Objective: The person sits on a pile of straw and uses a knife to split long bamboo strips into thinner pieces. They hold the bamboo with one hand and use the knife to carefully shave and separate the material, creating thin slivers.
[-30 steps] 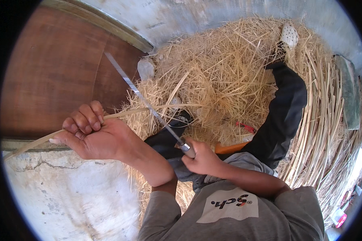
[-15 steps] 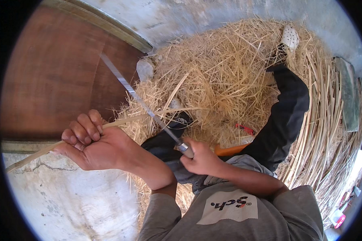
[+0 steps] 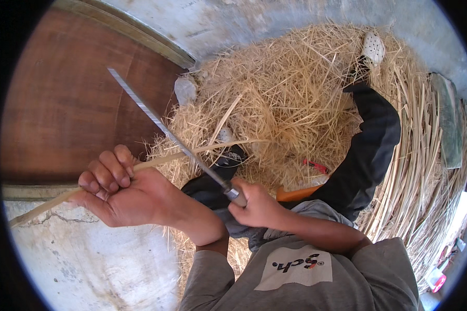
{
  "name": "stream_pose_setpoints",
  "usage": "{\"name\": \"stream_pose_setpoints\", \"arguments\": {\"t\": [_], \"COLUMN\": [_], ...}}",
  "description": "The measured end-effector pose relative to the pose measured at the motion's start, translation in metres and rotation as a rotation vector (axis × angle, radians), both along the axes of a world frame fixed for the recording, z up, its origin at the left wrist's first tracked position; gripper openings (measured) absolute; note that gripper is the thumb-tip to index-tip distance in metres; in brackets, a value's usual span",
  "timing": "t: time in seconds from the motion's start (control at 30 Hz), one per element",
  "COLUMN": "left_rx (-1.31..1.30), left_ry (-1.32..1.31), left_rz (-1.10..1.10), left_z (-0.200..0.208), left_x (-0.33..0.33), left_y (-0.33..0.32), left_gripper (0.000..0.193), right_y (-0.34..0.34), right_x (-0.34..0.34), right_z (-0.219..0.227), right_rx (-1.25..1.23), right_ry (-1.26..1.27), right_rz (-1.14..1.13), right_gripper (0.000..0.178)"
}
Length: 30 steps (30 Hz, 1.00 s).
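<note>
My left hand (image 3: 135, 197) is closed around a long pale strip of split bamboo (image 3: 166, 158), held out at the left. One end of the strip runs past my fist to the lower left; the other reaches over my lap toward the shavings. My right hand (image 3: 258, 205) grips the wooden handle of a long narrow knife (image 3: 158, 123). Its blade points up and left and crosses the strip just right of my left hand. Whether the edge touches the strip, I cannot tell. Thin curled shavings (image 3: 290, 83) lie heaped between my legs.
A thick row of long strips (image 3: 412, 140) lies at the right beside a greenish slab (image 3: 448, 122). A brown door panel (image 3: 72, 98) and a stone (image 3: 186, 90) are at the left. A red tool (image 3: 316, 166) and an orange curved piece (image 3: 296, 194) lie near my right leg.
The knife has swung so its tip sits farther left, and its blade crosses the strip nearer my left hand. My right hand has shifted slightly left; the left hand still holds the strip.
</note>
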<state>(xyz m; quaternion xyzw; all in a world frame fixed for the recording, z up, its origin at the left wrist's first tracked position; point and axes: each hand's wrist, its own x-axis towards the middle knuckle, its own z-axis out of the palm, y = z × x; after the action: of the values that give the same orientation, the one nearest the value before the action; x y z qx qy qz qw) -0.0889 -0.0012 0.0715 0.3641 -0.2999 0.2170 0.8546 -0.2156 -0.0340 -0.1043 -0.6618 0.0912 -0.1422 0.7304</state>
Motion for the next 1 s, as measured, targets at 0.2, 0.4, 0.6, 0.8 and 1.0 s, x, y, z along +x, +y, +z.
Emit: {"name": "stream_pose_setpoints", "arguments": {"t": [0.2,0.4,0.6,0.8,1.0], "left_rx": [0.005,-0.009,-0.029,-0.025,-0.013], "left_ry": [0.041,0.052,0.044,0.065,0.046], "left_rz": [0.095,0.083,0.081,0.094,0.133], "left_z": [0.004,0.002,0.006,0.002,0.006], "left_x": [0.006,0.008,0.008,0.013,0.021], "left_y": [-0.01,-0.007,-0.012,-0.009,-0.005], "left_gripper": [0.045,0.044,0.044,0.044,0.044], "right_y": [-0.019,-0.013,-0.023,-0.033,-0.036], "right_x": [0.0,0.009,0.02,0.012,0.024], "right_z": [-0.119,-0.042,-0.141,-0.188,-0.125], "right_rx": [-0.058,-0.116,-0.138,0.055,-0.099], "right_ry": [0.395,0.075,0.247,0.572,0.232], "right_rz": [0.023,-0.033,-0.074,-0.015,0.016], "right_gripper": [0.027,0.03,0.03,0.014,0.024]}}
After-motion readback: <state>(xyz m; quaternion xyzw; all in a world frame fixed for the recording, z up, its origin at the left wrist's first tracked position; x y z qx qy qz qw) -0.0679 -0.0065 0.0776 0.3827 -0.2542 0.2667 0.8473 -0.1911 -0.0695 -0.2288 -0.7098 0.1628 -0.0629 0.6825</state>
